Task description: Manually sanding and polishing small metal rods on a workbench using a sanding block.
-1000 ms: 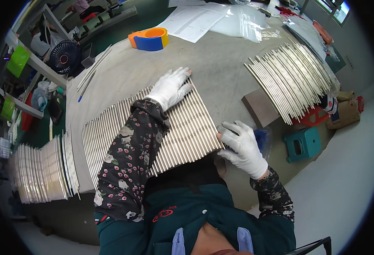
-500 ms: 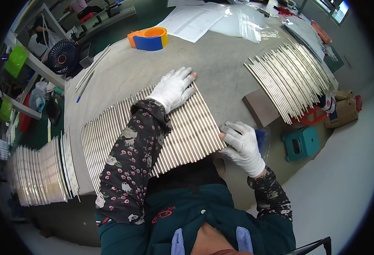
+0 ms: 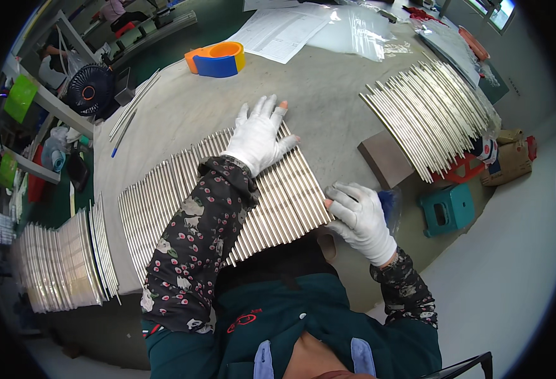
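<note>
A row of thin silvery metal rods [image 3: 284, 205] lies side by side on the table before me. My left hand [image 3: 253, 142], in a white glove with bare fingertips showing, rests across the upper right part of this row. Its fingers are spread flat, and the sleeved forearm hides the rods beneath it. Beside the row's right edge is my right hand [image 3: 363, 221], also white-gloved. Its bent fingers are apart, with the tips close to the lower end of the outermost rod. Whether they touch that rod is hard to see. No rod shows in its grasp.
More rods [image 3: 426, 117] lie at the right over a brown block [image 3: 385, 158]; another batch [image 3: 66, 262] sits at the left edge. Farther back are a blue-orange tape dispenser [image 3: 218, 60], papers [image 3: 278, 31], clear bags [image 3: 354, 31] and a pen [image 3: 123, 134]. A teal stool [image 3: 448, 210] stands right.
My left hand has turned slightly and its fingers have spread wider over the rods. My right hand stays almost in place beside the row's edge. The view has shifted a little.
</note>
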Demonstrator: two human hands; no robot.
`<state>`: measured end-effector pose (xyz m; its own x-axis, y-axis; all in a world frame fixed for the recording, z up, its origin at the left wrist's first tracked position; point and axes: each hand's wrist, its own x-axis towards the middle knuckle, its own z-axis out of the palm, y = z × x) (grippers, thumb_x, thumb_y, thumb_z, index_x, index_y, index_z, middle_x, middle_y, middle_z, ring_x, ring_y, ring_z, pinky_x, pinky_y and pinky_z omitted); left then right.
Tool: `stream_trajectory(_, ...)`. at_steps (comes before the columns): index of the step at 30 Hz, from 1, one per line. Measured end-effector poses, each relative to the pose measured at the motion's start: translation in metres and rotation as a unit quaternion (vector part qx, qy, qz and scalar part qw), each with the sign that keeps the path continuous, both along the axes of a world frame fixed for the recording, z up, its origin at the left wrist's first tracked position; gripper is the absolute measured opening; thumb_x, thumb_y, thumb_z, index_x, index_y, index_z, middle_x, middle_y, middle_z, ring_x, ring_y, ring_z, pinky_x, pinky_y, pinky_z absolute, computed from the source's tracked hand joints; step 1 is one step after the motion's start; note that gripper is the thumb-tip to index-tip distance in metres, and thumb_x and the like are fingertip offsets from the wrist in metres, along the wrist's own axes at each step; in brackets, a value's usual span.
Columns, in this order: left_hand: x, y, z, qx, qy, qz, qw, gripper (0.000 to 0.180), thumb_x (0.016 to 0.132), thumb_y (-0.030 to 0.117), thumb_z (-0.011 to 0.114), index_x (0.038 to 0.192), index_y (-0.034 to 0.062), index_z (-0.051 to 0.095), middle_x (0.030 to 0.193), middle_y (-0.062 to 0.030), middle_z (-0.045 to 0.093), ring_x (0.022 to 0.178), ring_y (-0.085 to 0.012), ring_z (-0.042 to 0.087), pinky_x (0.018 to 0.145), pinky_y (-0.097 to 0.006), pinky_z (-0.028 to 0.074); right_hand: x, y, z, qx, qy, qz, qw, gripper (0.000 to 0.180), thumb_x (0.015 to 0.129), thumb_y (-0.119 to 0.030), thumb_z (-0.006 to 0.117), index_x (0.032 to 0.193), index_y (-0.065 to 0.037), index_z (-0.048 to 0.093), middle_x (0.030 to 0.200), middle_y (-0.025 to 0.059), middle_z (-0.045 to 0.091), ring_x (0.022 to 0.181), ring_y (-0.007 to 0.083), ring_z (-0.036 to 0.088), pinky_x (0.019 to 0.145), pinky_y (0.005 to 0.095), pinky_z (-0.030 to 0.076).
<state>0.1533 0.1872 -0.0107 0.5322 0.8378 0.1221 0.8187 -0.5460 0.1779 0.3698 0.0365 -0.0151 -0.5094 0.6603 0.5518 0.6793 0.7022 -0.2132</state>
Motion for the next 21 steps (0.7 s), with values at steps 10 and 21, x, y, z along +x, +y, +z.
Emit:
stream_trajectory(10, 0.023, -0.021, 0.015, -0.026, 0.091, 0.046, 0.994, 0.089, 0.078, 0.072, 0.048, 0.143, 0.0120, 0.038, 0.148, -0.0241, 0.026, 0.140, -0.0348, 0.020, 0.113, -0.054, 0.013, 0.034, 0.037, 0.019, 0.064, -0.159, -0.399, 0.901, 0.060, 0.072, -0.034, 0.070, 0.121, -0.002, 0.056, 0.125, 0.0274, 0.048, 0.117, 0.0448, 0.046, 0.093, 0.0498, 0.040)
stream_trajectory(21, 0.020, -0.020, 0.006, 0.003, 0.031, 0.030, 0.999, 0.079, 0.080, 0.063, 0.053, 0.137, 0.0098, 0.046, 0.141, -0.0210, 0.036, 0.135, -0.0316, 0.028, 0.111, -0.054, 0.015, -0.027, -0.006, 0.039, -0.078, -0.089, -0.314, 0.942, 0.052, 0.074, -0.027, 0.068, 0.122, -0.012, 0.059, 0.122, 0.0284, 0.050, 0.099, 0.0375, 0.053, 0.079, 0.0420, 0.042)
